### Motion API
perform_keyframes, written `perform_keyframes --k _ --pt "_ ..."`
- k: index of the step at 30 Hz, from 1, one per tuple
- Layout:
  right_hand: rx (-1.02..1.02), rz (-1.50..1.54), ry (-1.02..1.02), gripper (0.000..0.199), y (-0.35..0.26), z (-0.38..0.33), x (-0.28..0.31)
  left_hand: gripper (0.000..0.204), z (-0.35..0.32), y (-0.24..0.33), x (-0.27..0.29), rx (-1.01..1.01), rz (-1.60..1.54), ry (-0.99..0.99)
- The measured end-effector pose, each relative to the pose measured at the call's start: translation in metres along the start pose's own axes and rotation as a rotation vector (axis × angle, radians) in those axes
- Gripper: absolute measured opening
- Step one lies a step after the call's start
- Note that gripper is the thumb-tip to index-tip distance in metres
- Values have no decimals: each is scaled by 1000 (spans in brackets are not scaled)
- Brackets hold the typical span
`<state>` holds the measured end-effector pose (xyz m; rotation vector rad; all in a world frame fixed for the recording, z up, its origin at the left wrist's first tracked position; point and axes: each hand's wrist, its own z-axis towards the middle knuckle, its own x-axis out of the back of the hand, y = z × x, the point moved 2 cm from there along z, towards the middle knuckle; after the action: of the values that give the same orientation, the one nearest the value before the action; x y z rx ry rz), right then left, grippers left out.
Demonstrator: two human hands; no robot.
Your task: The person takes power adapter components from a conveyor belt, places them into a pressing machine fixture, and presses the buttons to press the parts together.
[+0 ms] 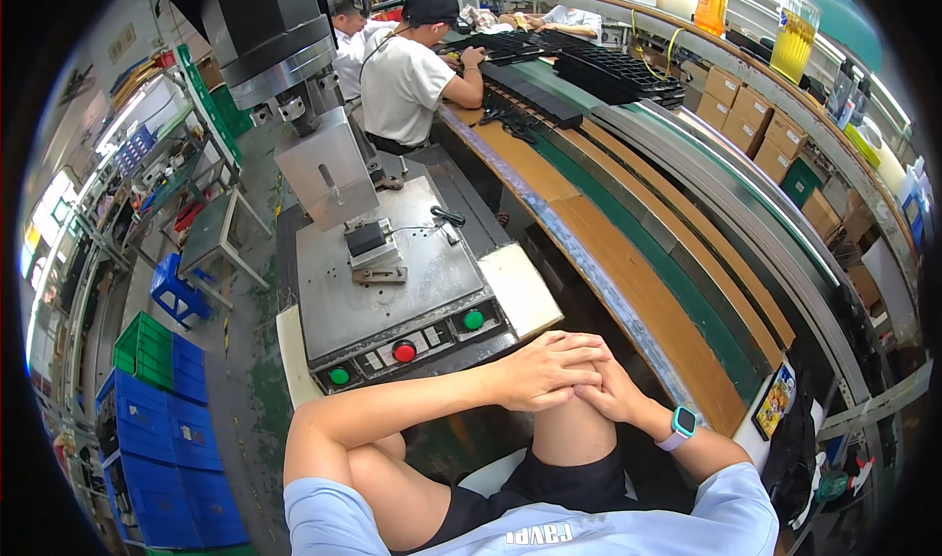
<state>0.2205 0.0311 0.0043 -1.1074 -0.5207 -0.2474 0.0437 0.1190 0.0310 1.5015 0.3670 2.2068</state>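
At my far left stand stacked blue crates (162, 458). Ahead of my knees sits the press machine (392, 271), its grey table bare but for a small block fixture (371, 247) under the horn; two green buttons (473, 319) flank a red one (404, 351) on the front panel. I judge this an idle pause: starting work would mean unlocking my hands and reaching forward. My left hand (545, 370) lies clasped over my right hand (610, 391) on my raised knee (574, 428), holding nothing. The conveyor (687, 262) runs past on my right.
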Motion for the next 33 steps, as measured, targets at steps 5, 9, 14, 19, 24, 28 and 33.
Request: perform_keyframes --k 5,9,14,19,24,28,33 --pt "-3 8 -6 61 -1 1 0 42 -1 1 1 -2 -1 11" --pt "5 5 -6 61 6 0 -1 42 0 2 1 16 -16 12" --pt "-12 9 -2 60 4 -1 0 41 1 1 0 30 -37 43" --pt "-5 -22 -13 59 7 -3 0 41 3 1 -1 41 -47 61" --pt "-7 -34 -22 61 11 -4 -1 41 3 1 0 47 -51 62" --pt "-22 -22 -20 62 8 -3 -2 42 2 2 2 41 -54 62" --pt "-26 -22 -18 62 9 -4 -1 43 3 2 3 12 -72 58"
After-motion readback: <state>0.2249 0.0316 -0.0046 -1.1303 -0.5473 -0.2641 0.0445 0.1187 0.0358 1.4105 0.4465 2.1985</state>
